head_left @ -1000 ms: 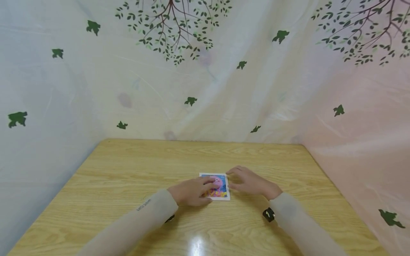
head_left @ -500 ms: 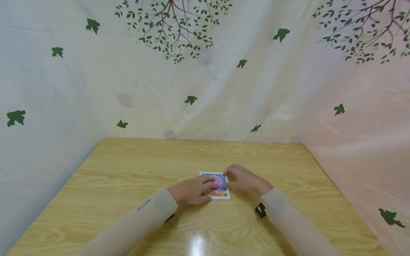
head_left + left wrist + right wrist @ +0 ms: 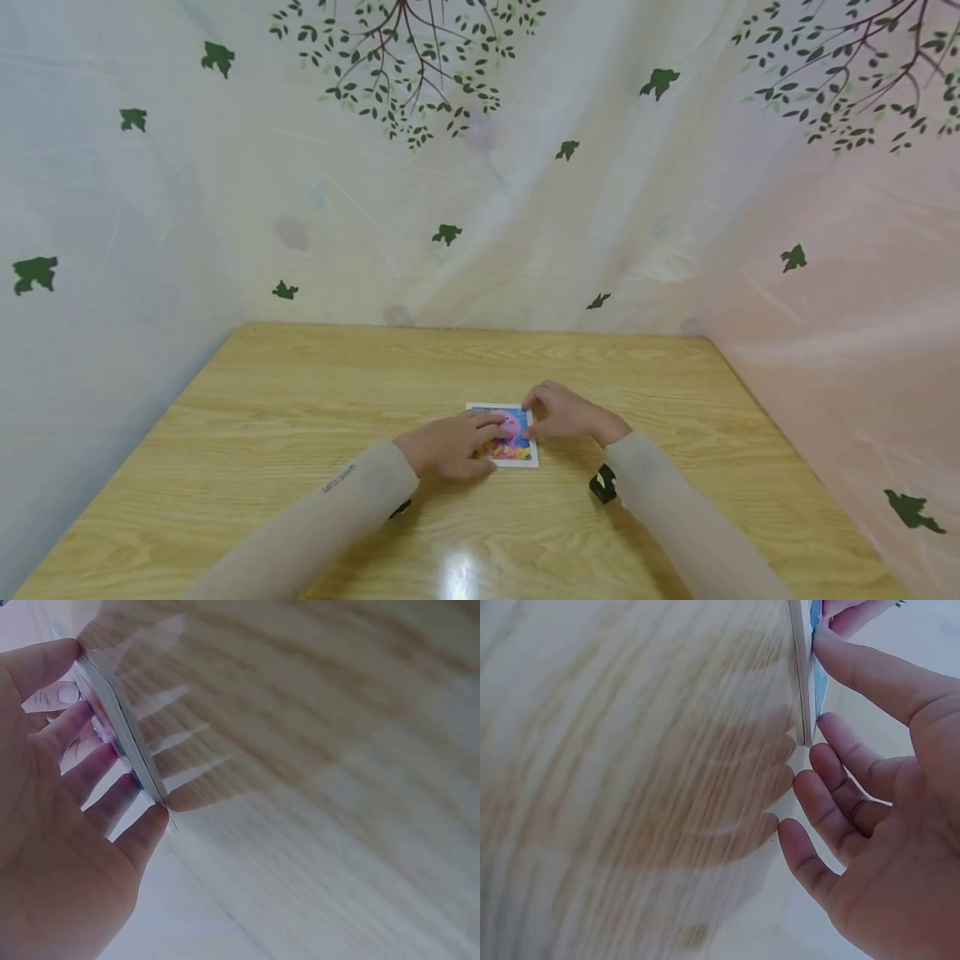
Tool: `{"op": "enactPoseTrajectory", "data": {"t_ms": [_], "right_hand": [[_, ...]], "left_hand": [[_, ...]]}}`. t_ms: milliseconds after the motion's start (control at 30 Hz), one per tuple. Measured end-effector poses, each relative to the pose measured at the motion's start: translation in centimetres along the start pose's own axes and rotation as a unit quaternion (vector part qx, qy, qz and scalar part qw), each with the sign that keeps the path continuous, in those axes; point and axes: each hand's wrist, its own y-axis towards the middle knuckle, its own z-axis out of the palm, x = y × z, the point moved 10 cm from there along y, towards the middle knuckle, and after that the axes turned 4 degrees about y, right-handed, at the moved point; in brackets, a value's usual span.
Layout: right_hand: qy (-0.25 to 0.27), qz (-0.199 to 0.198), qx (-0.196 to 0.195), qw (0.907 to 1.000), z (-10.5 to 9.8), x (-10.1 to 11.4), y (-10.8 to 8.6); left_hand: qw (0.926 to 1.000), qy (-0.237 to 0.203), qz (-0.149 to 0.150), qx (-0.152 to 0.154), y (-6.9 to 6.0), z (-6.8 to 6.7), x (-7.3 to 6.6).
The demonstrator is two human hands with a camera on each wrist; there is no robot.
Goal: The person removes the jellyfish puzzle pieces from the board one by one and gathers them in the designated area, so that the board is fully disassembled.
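Note:
A small square picture board (image 3: 516, 455), white-bordered with a pink figure on blue, lies flat near the table's middle. My left hand (image 3: 452, 447) rests over its left part, fingers spread across the picture and thumb by the near edge. In the left wrist view, the fingertips meet the thin board (image 3: 124, 724) from above. My right hand (image 3: 568, 414) is at the right side, index fingertip by the far right corner and thumb over the right border. The right wrist view shows the thumb touching the board (image 3: 805, 682), while other fingertips reach the tabletop.
The wooden table (image 3: 360, 367) has a glare spot near its front. A pale sheet (image 3: 360, 200) printed with leaves and branches surrounds the back and sides. A black strap with a small device (image 3: 603, 484) sits at the right wrist.
My right hand has moved left, from just beside the board to touching its right border. The left hand and the board have stayed in place.

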Motion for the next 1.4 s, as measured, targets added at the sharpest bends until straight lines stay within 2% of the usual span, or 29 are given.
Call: {"op": "enactPoseTrajectory", "data": {"t_ms": [133, 367, 767, 1000, 1200, 1400], "right_hand": [[0.019, -0.002, 0.005, 0.9998, 0.1, -0.1, 0.3], [0.068, 0.016, 0.014, 0.9975, 0.2, -0.4, 0.5], [0.086, 0.025, 0.007, 0.996, 0.0, -0.7, 1.0], [0.101, 0.018, -0.008, 0.9947, 0.0, -0.7, 1.1], [0.139, 0.017, -0.011, 0.9901, -0.7, -1.8, 0.2], [0.157, 0.026, -0.011, 0.9871, -2.3, -4.1, -2.0]], "left_hand": [[1.0, -0.003, -0.007, 0.006, 0.0, 0.0, 0.0], [0.9998, -0.004, -0.015, 0.009, 0.1, 0.1, 0.2], [0.9997, -0.004, -0.014, 0.02, 0.2, -0.1, -0.1], [0.9997, -0.008, -0.015, 0.016, 0.0, -0.2, -0.1], [0.9998, -0.007, -0.015, 0.014, 0.2, -0.2, -0.2], [0.9998, -0.003, -0.017, 0.011, 0.3, -0.2, -0.2]]}}
